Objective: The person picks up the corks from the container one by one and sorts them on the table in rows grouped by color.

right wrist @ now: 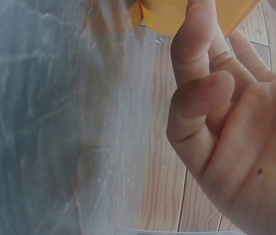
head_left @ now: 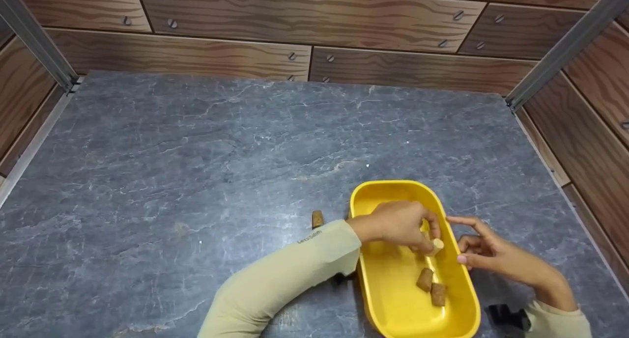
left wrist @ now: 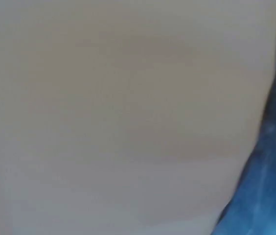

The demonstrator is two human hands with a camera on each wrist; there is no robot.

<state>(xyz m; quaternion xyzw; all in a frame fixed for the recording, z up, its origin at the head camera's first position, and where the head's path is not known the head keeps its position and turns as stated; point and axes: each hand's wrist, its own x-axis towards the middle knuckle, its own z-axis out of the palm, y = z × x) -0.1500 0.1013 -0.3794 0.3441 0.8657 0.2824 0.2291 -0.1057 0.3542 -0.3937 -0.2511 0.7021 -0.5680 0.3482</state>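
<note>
A yellow tray (head_left: 388,308) stands at the front right of the table. My left hand (head_left: 403,225) reaches over its left wall and pinches a cork (head_left: 437,246) with a pale end, between thumb and fingers. Two brown corks, one tilted cork (head_left: 425,280) and another cork (head_left: 438,295), lie on the tray floor nearer to me. My right hand (head_left: 491,252) is at the tray's right side, with index finger and thumb touching the outer wall and the other fingers loosely bent. The beige sleeve (left wrist: 128,117) fills most of the left wrist view and hides the left hand there.
Left of the tray, another brown cork (head_left: 317,219) lies on the grey marbled table (head_left: 196,156), partly behind the left sleeve. Wood-patterned walls (head_left: 314,23) close off the back and sides, with metal posts (head_left: 555,48) at the corners.
</note>
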